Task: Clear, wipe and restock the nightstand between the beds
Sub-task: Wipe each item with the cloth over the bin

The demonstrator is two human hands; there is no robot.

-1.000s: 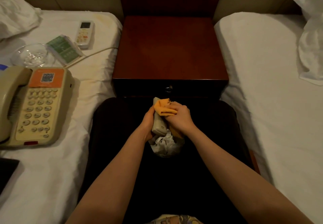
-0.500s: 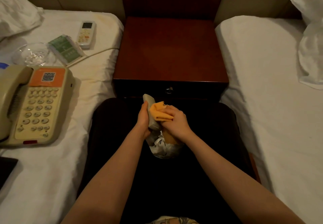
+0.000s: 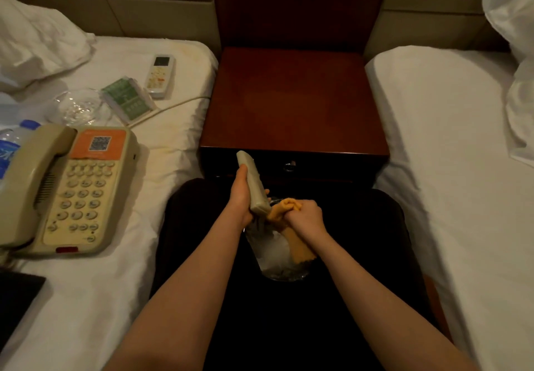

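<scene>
At far left, on the rumpled white sheet of the left bed (image 3: 95,284): a clear plastic water bottle (image 3: 8,145) with a blue cap, then a boxy beige telephone (image 3: 66,188) of matte plastic, with cradled handset and an orange QR label above round keys. Behind it, a cut-glass ashtray (image 3: 79,107), a flat green packet (image 3: 127,100) and a slim white air-conditioner remote (image 3: 160,75) with a dark screen. In the middle, between the beds, the nightstand (image 3: 291,101): square, glossy reddish-brown wood, with a dark drawer front and a small metal pull. Just in front of it, both forearms stretched forward, hands close together. Left hand (image 3: 241,197) wrapped round a long grey remote (image 3: 252,185), tilted up toward the drawer. Right hand (image 3: 306,217) fisted round a bunched, soft orange cloth (image 3: 284,208), pressed against the lower end of the grey remote. Beneath them, a clear container (image 3: 277,258) with crumpled white contents. At right, the smooth right bed (image 3: 448,168) and a creased white pillow (image 3: 517,52).
</scene>
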